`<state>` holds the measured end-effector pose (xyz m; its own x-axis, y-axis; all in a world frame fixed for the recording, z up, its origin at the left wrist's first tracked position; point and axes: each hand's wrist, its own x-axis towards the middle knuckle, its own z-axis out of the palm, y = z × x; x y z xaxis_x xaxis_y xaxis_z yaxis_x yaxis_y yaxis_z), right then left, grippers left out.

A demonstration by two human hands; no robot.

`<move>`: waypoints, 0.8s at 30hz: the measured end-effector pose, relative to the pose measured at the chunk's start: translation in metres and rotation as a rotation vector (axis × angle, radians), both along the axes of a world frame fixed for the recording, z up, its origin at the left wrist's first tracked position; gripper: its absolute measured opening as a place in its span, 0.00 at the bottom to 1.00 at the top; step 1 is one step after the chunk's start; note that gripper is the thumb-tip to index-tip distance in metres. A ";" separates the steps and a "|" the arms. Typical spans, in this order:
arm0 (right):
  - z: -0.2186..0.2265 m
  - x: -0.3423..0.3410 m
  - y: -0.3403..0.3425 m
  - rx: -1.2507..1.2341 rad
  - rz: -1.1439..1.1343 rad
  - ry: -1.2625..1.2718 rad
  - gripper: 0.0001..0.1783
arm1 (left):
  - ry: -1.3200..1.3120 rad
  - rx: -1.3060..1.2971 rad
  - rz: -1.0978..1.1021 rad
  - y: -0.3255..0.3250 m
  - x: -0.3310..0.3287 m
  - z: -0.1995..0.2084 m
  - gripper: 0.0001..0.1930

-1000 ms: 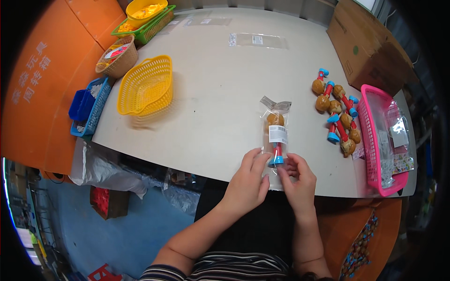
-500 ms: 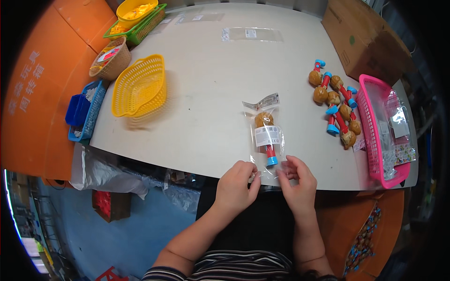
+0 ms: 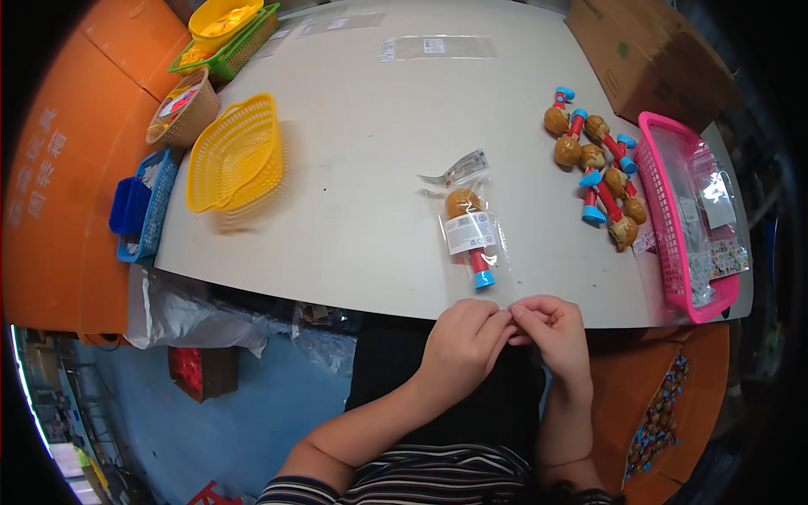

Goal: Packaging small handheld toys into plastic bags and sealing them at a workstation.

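Note:
A clear plastic bag (image 3: 495,268) lies on the table close to its front edge, its near end running to my fingers. Inside it is a small toy figure (image 3: 463,204) with a round brown head, red body and blue base; a white label crosses its middle. My left hand (image 3: 463,349) and my right hand (image 3: 553,335) meet at the table's edge, fingertips pinched together on the bag's near end. The bag's far end is crumpled, with a printed flap. To the right lies a group of several similar unbagged toy figures (image 3: 568,151).
A pink basket (image 3: 671,227) with clear bags stands at the right edge, a cardboard box (image 3: 644,63) behind it. Leftward are a yellow basket (image 3: 240,160), a beige basket (image 3: 187,122) and a blue basket (image 3: 156,210). A flat clear bag (image 3: 463,48) lies at the back.
My hands have come together at the bag's near end, pinching it. The bag with the toy has tilted slightly. The view has shifted a little.

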<state>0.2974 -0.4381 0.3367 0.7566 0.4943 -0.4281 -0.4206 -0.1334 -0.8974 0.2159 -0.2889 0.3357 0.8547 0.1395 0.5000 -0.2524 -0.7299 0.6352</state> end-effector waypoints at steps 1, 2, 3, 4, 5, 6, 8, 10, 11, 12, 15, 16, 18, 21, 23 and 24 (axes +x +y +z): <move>-0.001 0.001 -0.001 0.024 0.004 0.014 0.08 | -0.004 0.009 0.013 -0.001 0.001 -0.002 0.10; -0.002 0.001 0.000 0.024 0.001 0.015 0.08 | -0.002 0.009 0.010 -0.002 0.001 -0.004 0.10; -0.002 0.001 0.000 0.031 -0.005 0.032 0.08 | -0.012 0.016 0.018 -0.004 0.001 -0.005 0.10; -0.002 0.000 0.001 0.039 -0.010 0.048 0.07 | -0.021 0.023 0.026 -0.005 0.002 -0.007 0.10; -0.002 0.001 0.002 0.040 -0.009 0.049 0.07 | -0.020 0.024 0.026 -0.005 0.002 -0.009 0.10; -0.001 0.001 0.002 0.029 0.007 0.033 0.07 | -0.012 0.032 0.024 -0.006 0.001 -0.010 0.10; -0.001 0.000 0.003 0.018 0.025 0.018 0.07 | -0.004 0.040 0.023 -0.008 0.001 -0.011 0.10; -0.001 0.000 0.004 0.035 0.016 -0.001 0.07 | 0.039 0.062 0.038 -0.010 0.002 -0.012 0.10; -0.001 0.000 0.004 0.036 0.018 -0.001 0.07 | 0.039 0.063 0.040 -0.009 0.002 -0.012 0.10; -0.003 0.000 0.005 0.049 0.002 -0.013 0.06 | 0.049 0.029 0.008 -0.008 0.002 -0.013 0.09; -0.008 -0.004 0.008 0.052 -0.031 -0.035 0.06 | 0.047 -0.018 -0.053 -0.001 0.000 -0.015 0.09; -0.009 -0.005 0.010 0.044 -0.045 -0.045 0.05 | 0.035 -0.028 -0.081 0.003 -0.002 -0.014 0.09; -0.004 -0.005 0.015 0.028 -0.075 -0.020 0.05 | 0.082 -0.080 -0.147 0.015 -0.012 -0.012 0.08; -0.004 -0.006 0.020 0.039 -0.064 -0.027 0.05 | 0.167 -0.337 -0.228 0.036 -0.038 -0.008 0.07; -0.003 -0.007 0.020 0.074 -0.018 -0.057 0.05 | 0.200 -0.688 -0.203 0.058 -0.062 -0.009 0.08; 0.001 -0.005 0.020 0.039 -0.028 -0.036 0.05 | 0.192 -0.828 -0.153 0.075 -0.071 -0.013 0.09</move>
